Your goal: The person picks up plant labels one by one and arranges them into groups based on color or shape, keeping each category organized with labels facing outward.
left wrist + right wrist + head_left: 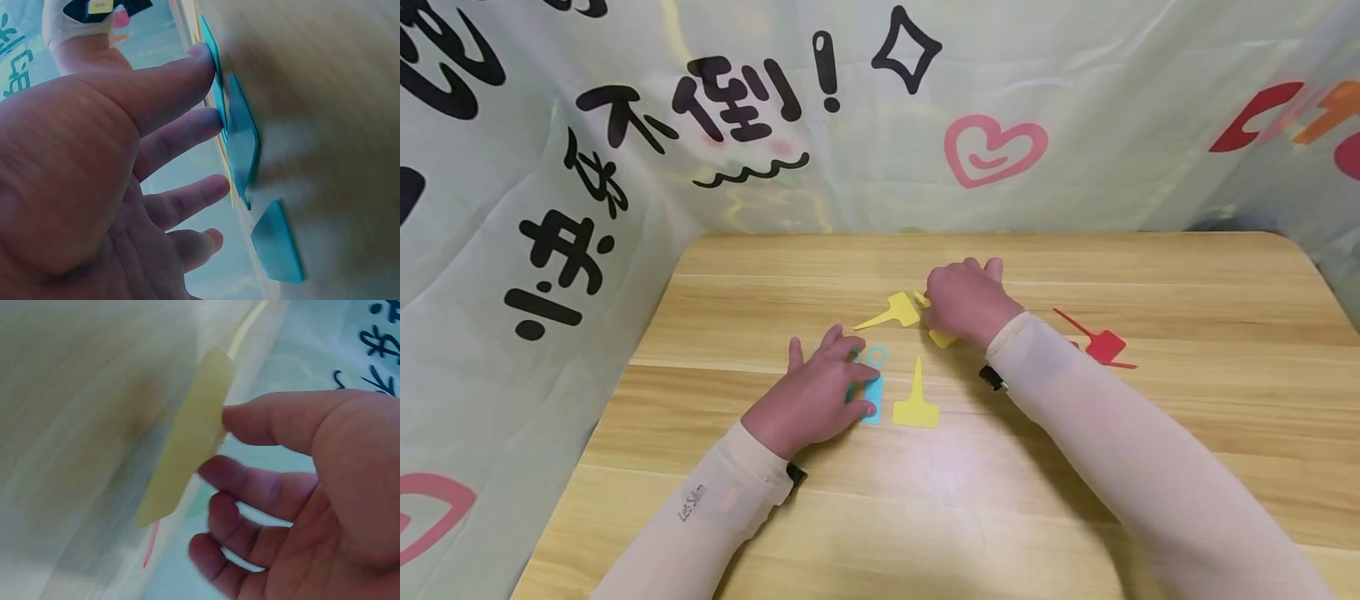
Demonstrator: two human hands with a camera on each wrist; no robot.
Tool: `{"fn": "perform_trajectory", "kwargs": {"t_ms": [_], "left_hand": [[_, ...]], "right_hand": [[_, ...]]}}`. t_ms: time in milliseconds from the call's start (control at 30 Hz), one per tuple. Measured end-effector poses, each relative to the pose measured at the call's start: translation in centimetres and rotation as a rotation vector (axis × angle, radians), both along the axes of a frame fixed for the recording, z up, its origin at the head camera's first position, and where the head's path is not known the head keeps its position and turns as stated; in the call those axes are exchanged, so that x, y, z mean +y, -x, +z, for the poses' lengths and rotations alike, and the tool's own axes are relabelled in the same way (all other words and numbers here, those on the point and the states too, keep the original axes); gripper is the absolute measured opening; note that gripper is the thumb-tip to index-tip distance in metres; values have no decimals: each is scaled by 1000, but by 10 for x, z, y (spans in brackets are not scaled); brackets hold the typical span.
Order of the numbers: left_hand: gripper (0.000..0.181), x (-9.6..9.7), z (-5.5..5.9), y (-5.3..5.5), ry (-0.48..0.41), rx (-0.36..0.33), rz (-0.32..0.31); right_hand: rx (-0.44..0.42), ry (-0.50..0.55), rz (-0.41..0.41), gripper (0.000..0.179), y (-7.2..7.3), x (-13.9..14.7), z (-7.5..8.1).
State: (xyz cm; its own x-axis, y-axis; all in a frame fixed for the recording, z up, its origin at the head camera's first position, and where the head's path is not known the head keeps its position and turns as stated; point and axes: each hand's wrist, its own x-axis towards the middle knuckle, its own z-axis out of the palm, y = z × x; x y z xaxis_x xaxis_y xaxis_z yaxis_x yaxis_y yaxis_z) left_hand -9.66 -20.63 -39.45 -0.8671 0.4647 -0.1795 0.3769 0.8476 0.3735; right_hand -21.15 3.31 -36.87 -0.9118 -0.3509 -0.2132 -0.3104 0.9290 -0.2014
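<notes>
My left hand (812,396) reaches over flat blue tags with ring ends. In the left wrist view, its thumb and index fingertip touch one blue tag (212,53), with its fingers fairly straight. Another blue tag (244,140) lies beside it, and a third blue tag (278,247) sits lower down. My right hand (966,300) pinches a yellow T-shaped plant label (187,440) at its edge between thumb and index finger. Part of that label is hidden by the hand in the head view. Nearby lie a yellow label (898,310) on its side and an upright-pointing yellow label (916,408).
Red T-shaped labels (1105,344) lie on the wooden table (925,517), right of the right forearm. A white printed cloth (865,167) rises behind the table and along its left side.
</notes>
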Motion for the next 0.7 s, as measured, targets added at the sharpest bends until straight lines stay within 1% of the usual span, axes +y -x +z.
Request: {"fn": "perform_trajectory", "kwargs": {"t_ms": [100, 200, 267, 533, 700], "left_hand": [[44, 1, 1, 0, 5, 6, -5], [45, 2, 0, 0, 6, 11, -6], [45, 2, 0, 1, 3, 12, -4], [44, 3, -1, 1, 0, 1, 8], [43, 3, -2, 0, -8, 0, 13]], "right_hand": [[-45, -2, -58, 27, -10, 6, 6], [-79, -6, -84, 31, -22, 13, 9], [-85, 2, -100, 34, -31, 19, 10], [-85, 36, -102, 47, -65, 34, 1], [-77, 33, -92, 47, -80, 37, -3]]}}
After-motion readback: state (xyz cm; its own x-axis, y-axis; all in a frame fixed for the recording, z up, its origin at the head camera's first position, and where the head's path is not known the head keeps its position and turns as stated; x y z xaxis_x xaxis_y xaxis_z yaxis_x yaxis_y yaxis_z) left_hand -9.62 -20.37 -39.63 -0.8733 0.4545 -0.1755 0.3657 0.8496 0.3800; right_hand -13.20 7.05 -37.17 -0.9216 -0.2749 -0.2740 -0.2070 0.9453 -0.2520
